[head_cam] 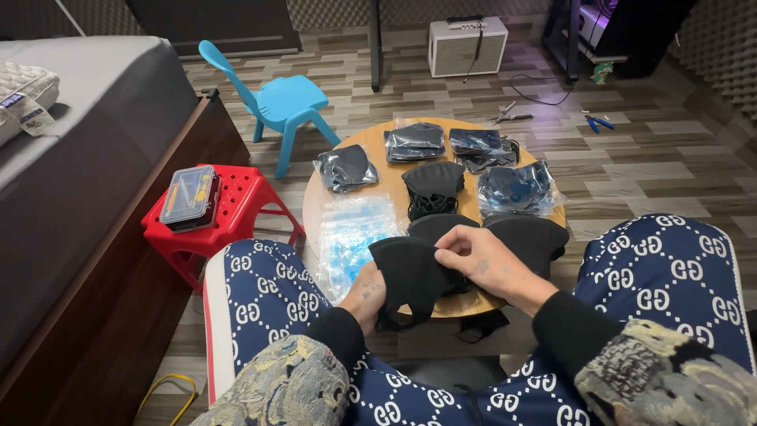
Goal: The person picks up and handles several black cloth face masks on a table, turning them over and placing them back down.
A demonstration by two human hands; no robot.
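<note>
Both hands hold a black mask (414,272) over the near edge of the round tabletop (378,142). The left hand (367,293) grips its lower side, fingers clamped; the right hand (482,264) pinches its top edge. Bagged masks (415,142) lie beyond.

Both hands hold a mask (410,272) at the tabletop's (377,142) 6 o'clock edge. Bagged masks (415,142) lie at 12, a loose mask (433,188) at centre. A stool (240,201) carrying a case (189,197) stands at 9, a chair (284,102) at 11.
</note>
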